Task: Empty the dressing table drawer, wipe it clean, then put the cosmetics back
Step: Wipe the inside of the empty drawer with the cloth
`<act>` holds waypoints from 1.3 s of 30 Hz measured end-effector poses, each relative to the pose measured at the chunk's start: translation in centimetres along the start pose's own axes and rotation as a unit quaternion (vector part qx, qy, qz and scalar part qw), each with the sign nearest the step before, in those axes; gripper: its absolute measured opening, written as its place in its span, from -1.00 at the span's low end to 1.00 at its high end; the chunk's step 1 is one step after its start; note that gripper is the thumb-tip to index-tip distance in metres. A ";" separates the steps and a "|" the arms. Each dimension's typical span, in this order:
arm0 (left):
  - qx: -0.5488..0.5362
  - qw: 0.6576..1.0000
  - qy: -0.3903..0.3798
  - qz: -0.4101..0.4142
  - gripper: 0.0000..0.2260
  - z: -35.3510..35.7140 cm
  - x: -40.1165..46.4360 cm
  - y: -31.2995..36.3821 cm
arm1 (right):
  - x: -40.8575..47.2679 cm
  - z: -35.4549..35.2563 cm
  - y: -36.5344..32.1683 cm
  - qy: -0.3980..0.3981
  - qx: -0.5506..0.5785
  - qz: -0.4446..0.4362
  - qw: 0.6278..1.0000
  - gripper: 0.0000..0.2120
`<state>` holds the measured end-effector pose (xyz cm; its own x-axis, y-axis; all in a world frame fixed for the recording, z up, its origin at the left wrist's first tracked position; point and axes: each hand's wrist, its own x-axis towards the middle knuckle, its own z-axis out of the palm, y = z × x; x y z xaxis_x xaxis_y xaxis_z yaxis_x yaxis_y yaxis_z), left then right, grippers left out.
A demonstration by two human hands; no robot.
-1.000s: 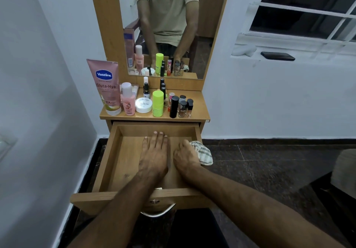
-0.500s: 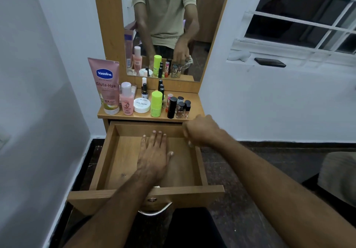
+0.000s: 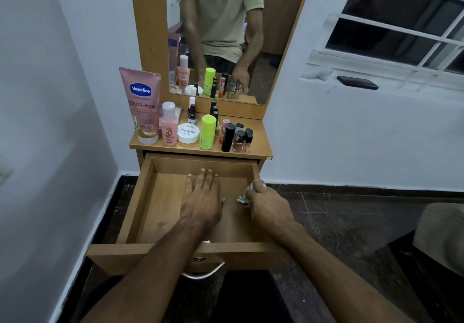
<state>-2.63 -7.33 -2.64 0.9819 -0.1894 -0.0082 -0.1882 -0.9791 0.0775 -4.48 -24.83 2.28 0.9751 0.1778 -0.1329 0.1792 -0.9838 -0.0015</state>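
Drawer wiped at dressing table

The left hand [image 3: 200, 199] is laid flat, fingers straight, on the open drawer [image 3: 140, 197] floor; a checked cloth [image 3: 242, 198] is gripped by the right hand [image 3: 270, 207] at its right wall. Cosmetics [image 3: 208, 131] are lined up on the counter [image 3: 261, 144] above.

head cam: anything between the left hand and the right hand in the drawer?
Nothing: bare wooden drawer floor separates the flat left hand from the right hand, which grips a checked cloth. Head view.
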 end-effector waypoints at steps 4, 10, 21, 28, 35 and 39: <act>0.002 1.000 0.002 0.010 -0.36 0.2 0.0 0.2 | 1.6 -0.1 0.1 0.012 0.012 0.005 1.000 -0.60; -0.006 1.000 0.009 -0.004 -0.36 -0.1 -0.1 -0.2 | 2.7 -0.6 0.2 0.036 0.072 0.023 0.996 -0.60; -0.024 0.999 0.008 -0.025 -0.34 -0.4 -0.6 -0.1 | 5.8 -0.4 0.7 0.031 0.094 0.017 0.995 -0.37; -0.033 0.998 -0.003 -0.048 -0.33 -0.5 -0.4 -0.2 | 3.9 0.4 0.8 0.022 0.053 0.002 0.998 -0.33; -0.026 0.999 -0.013 -0.044 -0.34 -0.9 -0.9 -0.3 | 5.3 -0.6 1.3 0.026 0.105 0.015 0.994 -0.44; -0.043 0.997 -0.005 -0.058 -0.34 -1.0 -1.0 -0.4 | 5.0 -0.6 0.6 0.019 0.079 0.026 0.996 -0.35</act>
<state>-3.49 -6.66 -1.62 0.9966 -0.0760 -0.0328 -0.0698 -0.9844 0.1615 0.60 -24.49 2.24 0.9872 0.1248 -0.0992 0.1088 -0.9822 -0.1530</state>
